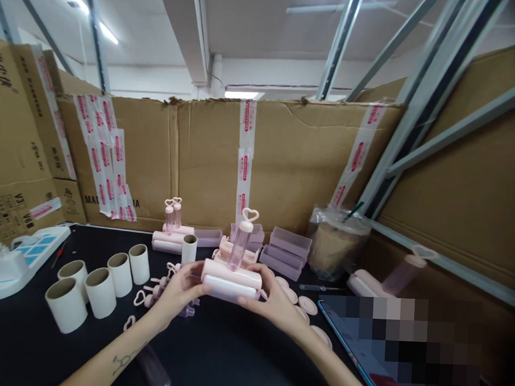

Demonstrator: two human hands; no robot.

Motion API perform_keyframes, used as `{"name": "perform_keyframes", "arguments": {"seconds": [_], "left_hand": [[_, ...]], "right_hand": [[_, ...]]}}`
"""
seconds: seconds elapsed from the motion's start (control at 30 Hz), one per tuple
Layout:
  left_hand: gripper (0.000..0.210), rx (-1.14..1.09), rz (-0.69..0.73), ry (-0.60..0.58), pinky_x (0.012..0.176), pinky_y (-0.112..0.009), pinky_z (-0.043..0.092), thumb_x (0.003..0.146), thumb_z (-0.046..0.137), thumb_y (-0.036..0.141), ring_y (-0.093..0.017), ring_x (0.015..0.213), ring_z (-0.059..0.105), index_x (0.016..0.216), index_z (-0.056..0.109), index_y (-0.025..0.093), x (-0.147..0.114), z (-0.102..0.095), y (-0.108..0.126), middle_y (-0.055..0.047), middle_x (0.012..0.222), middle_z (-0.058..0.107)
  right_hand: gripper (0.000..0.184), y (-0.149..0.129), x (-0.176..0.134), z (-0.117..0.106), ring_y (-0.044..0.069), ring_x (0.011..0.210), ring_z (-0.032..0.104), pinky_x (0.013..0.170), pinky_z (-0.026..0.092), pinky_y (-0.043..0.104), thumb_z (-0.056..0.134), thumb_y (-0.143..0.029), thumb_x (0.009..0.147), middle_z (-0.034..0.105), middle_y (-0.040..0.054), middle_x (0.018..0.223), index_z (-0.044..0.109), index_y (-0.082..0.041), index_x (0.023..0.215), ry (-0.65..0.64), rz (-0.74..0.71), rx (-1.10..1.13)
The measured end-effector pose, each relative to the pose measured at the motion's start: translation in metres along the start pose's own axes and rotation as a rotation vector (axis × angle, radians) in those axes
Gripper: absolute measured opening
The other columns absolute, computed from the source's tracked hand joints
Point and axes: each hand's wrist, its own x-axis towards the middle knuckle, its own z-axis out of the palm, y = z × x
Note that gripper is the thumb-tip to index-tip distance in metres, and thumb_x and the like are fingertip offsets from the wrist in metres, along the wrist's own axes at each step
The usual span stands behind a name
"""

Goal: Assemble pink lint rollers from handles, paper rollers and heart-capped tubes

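A pink lint roller (232, 274) is held level above the black table, its clear handle upright and topped by a heart-shaped loop. My left hand (180, 292) grips the left end of its roller. At the right end, my right hand (274, 299) has its fingers closed round the cover. Between the hands, a white strip shows along the lower front of the cover. Just behind my left hand lie several pink handles with heart loops (157, 291). Pink round end caps (307, 305) are scattered beyond my right hand.
Several white paper rolls (102, 294) stand at left, near a white power strip (45, 258). Behind are other lint rollers (170, 240) and lilac trays (286, 254). At right are a plastic-wrapped roll (336, 247) and a phone (349, 345). Cardboard walls (207, 168) enclose the table.
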Motion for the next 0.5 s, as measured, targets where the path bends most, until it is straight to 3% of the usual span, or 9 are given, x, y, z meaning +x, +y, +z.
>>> {"name": "perform_keyframes", "arguments": {"seconds": [0.1,0.23,0.4,0.5], "left_hand": [[0.058,-0.12,-0.037,-0.038,0.081,-0.033,0.05,0.066,0.071,0.044,-0.021,0.095,0.061,0.113,0.052,0.016,-0.001,-0.001,-0.001,-0.012,0.113,0.06],[0.055,-0.169,-0.063,-0.063,0.081,-0.03,0.049,0.066,0.072,0.039,-0.018,0.091,0.061,0.112,0.053,0.016,-0.002,0.0,-0.002,-0.011,0.113,0.059],[0.056,-0.241,-0.071,-0.047,0.076,-0.028,0.049,0.063,0.076,0.032,-0.018,0.088,0.06,0.112,0.053,0.019,-0.001,0.002,0.0,-0.01,0.117,0.055],[0.056,-0.24,-0.042,-0.011,0.074,-0.028,0.048,0.064,0.074,0.033,-0.018,0.09,0.058,0.113,0.05,0.02,0.0,0.002,-0.003,-0.009,0.117,0.052]], "right_hand": [[0.05,0.0,0.002,-0.018,0.023,0.094,0.058,0.082,0.047,0.037,0.066,-0.041,0.071,0.058,0.0075,0.114,0.051,-0.022,0.115,-0.093,-0.054,-0.108],[0.055,-0.002,0.002,-0.032,0.025,0.095,0.059,0.084,0.047,0.038,0.068,-0.039,0.069,0.06,0.0089,0.114,0.054,-0.021,0.12,-0.161,-0.061,-0.223],[0.069,-0.01,0.006,-0.032,0.027,0.102,0.058,0.088,0.047,0.038,0.073,-0.032,0.062,0.058,0.0097,0.12,0.051,-0.019,0.126,-0.21,-0.035,-0.174],[0.06,-0.023,0.013,-0.031,0.028,0.101,0.059,0.088,0.046,0.038,0.073,-0.028,0.06,0.06,0.0092,0.118,0.059,-0.018,0.118,-0.217,-0.036,-0.179]]}}
